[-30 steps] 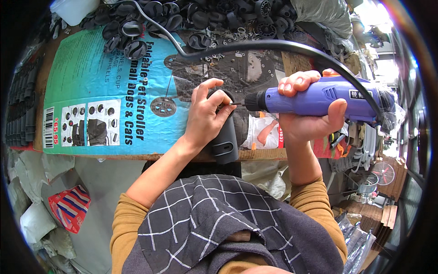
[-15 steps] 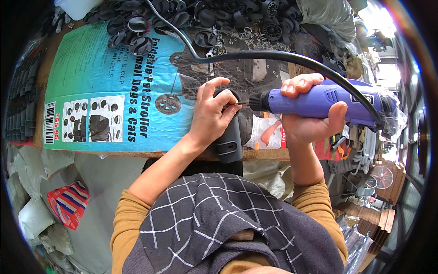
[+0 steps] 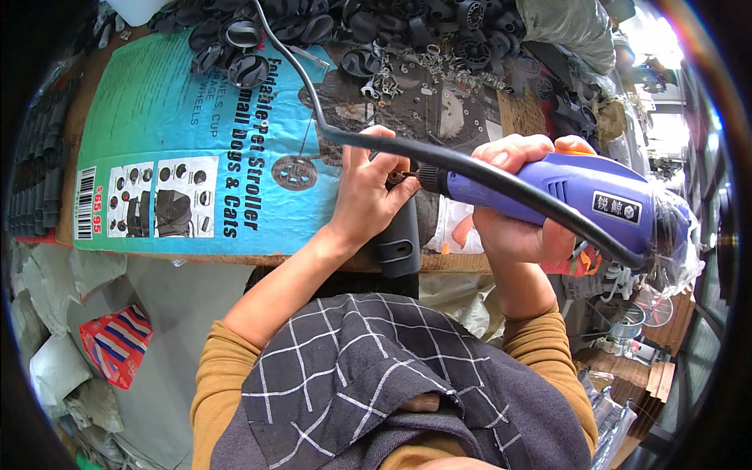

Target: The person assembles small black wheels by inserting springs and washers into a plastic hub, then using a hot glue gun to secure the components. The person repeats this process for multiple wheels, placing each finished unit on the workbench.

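My right hand (image 3: pixel 517 211) is wrapped round a purple electric screwdriver (image 3: pixel 564 188), whose black nose points left. Its bit (image 3: pixel 409 174) reaches the fingertips of my left hand (image 3: pixel 370 192). That hand is closed at the upper end of a long black plastic part (image 3: pixel 401 239), holding it at the bench's front edge. The lower end of the part, with a slot in it, sticks out toward me. Something small and brownish shows between the left fingertips; I cannot make out exactly what it is. A thick black cable (image 3: pixel 470 166) crosses in front of the screwdriver.
A flattened blue-green printed carton (image 3: pixel 172 102) covers the bench. Black plastic wheel parts (image 3: pixel 247 70) are heaped along the far side, beside loose small metal fittings (image 3: pixel 431 66). Stacked dark parts (image 3: pixel 35 164) stand at the left. A red striped package (image 3: pixel 117 345) lies on the floor.
The screwdriver has come left, closer to my left fingertips, and its rear end has dipped toward me. Its cable has swung lower across the tool. My left hand stays at the black part.
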`<action>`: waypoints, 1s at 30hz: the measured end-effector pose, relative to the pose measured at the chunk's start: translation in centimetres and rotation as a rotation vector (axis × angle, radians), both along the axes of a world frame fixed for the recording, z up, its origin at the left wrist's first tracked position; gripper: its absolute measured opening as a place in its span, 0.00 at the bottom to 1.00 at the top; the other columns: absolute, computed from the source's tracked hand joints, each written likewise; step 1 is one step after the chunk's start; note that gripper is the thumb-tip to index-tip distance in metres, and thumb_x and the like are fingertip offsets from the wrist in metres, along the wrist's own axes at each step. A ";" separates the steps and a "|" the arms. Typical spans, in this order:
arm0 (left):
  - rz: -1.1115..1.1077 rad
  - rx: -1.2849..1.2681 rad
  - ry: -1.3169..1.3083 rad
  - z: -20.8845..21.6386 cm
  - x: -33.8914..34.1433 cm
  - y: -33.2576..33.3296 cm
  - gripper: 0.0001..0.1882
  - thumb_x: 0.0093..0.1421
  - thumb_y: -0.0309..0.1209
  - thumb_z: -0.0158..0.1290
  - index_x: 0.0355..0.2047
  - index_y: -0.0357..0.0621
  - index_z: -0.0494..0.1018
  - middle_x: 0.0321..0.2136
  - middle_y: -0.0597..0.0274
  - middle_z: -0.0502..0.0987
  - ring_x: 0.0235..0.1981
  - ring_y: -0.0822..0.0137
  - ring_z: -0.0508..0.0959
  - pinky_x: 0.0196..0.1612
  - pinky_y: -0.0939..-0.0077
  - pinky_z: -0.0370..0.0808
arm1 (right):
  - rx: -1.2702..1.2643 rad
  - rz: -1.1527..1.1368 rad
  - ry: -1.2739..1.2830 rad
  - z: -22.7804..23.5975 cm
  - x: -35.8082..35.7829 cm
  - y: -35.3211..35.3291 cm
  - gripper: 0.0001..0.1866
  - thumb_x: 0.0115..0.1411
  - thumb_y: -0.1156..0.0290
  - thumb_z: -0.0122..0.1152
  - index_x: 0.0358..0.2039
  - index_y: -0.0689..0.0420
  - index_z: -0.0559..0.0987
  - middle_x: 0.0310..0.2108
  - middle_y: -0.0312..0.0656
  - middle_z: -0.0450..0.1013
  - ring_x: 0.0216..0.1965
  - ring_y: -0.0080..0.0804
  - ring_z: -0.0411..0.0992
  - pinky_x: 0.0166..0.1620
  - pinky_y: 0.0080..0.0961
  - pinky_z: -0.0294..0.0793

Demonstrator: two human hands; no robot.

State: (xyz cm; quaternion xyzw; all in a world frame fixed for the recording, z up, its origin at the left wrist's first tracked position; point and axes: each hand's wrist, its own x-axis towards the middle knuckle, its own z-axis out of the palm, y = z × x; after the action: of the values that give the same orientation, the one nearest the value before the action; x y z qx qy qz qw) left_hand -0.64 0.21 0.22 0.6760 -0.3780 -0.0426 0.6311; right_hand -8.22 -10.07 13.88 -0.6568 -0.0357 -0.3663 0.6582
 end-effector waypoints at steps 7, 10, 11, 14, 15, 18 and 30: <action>0.047 -0.006 -0.022 -0.3 0.2 -0.2 0.10 0.47 0.30 0.63 0.29 0.46 0.74 0.45 0.53 0.67 0.47 0.49 0.67 0.49 0.55 0.66 | -0.008 0.000 0.184 0.2 -0.4 0.8 0.37 0.54 0.41 0.64 0.52 0.52 0.59 0.33 0.46 0.71 0.35 0.38 0.72 0.43 0.39 0.74; 0.062 0.001 -0.042 -0.4 0.2 -0.3 0.09 0.47 0.28 0.62 0.28 0.46 0.73 0.45 0.53 0.67 0.46 0.50 0.67 0.49 0.55 0.66 | 0.059 0.032 0.210 0.5 -0.5 0.8 0.38 0.53 0.47 0.70 0.52 0.52 0.59 0.35 0.46 0.73 0.39 0.38 0.74 0.48 0.38 0.75; 0.057 0.002 -0.032 -0.3 0.2 -0.3 0.10 0.47 0.28 0.62 0.30 0.46 0.73 0.45 0.53 0.67 0.47 0.50 0.67 0.49 0.56 0.66 | 0.070 0.037 0.215 0.6 -0.5 0.8 0.38 0.52 0.48 0.71 0.52 0.52 0.59 0.35 0.46 0.73 0.40 0.37 0.74 0.49 0.38 0.76; 0.036 -0.007 -0.009 -0.2 0.2 -0.3 0.14 0.46 0.27 0.62 0.35 0.46 0.73 0.46 0.52 0.68 0.49 0.49 0.68 0.51 0.56 0.66 | 0.034 0.030 0.236 0.8 -0.3 0.9 0.39 0.52 0.46 0.71 0.52 0.52 0.59 0.34 0.46 0.73 0.40 0.37 0.74 0.48 0.37 0.76; 0.030 -0.028 -0.010 -0.1 0.3 -0.3 0.16 0.46 0.26 0.61 0.37 0.46 0.73 0.47 0.52 0.68 0.50 0.49 0.68 0.52 0.55 0.67 | 0.010 0.031 0.243 0.8 -0.3 1.0 0.39 0.51 0.46 0.71 0.52 0.52 0.59 0.34 0.46 0.73 0.40 0.37 0.74 0.48 0.37 0.76; -0.011 0.014 0.044 0.2 0.6 -0.3 0.25 0.44 0.24 0.60 0.45 0.41 0.71 0.47 0.48 0.71 0.50 0.47 0.72 0.53 0.58 0.70 | -0.031 -0.011 0.229 0.5 0.0 1.4 0.38 0.52 0.42 0.68 0.52 0.51 0.60 0.33 0.44 0.71 0.36 0.37 0.72 0.45 0.39 0.74; -0.025 0.156 0.102 0.5 1.1 -0.2 0.23 0.44 0.27 0.58 0.44 0.39 0.72 0.43 0.47 0.74 0.46 0.48 0.76 0.49 0.60 0.74 | -0.130 0.034 0.282 0.1 0.6 1.2 0.38 0.51 0.41 0.68 0.53 0.47 0.62 0.30 0.44 0.69 0.34 0.37 0.71 0.43 0.43 0.75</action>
State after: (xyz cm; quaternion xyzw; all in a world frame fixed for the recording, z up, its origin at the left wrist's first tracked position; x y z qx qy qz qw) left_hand 0.43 -0.01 0.76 0.7155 -0.3492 -0.1141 0.5942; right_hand -7.63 -8.88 13.93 -0.7423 0.0222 -0.2562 0.6188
